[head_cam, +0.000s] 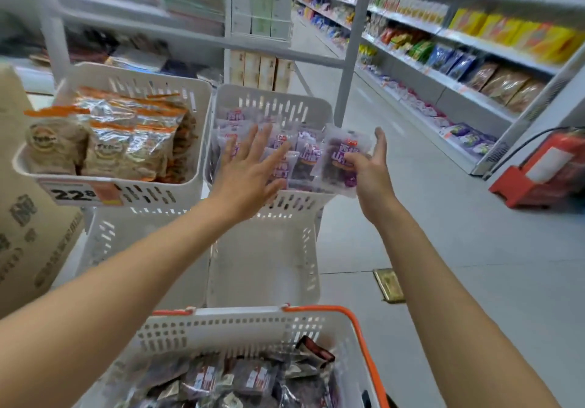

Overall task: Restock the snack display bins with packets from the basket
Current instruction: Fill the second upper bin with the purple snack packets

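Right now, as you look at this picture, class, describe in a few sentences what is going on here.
A person is restocking a white display bin in a shop aisle. The right hand grips purple packets at the bin's right edge; the left hand lies open over packets already inside. The orange-handled basket below holds more dark packets.

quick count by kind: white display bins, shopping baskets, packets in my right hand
white display bins: 4
orange-handled basket: 1
purple packet held in the right hand: 1
total: 6
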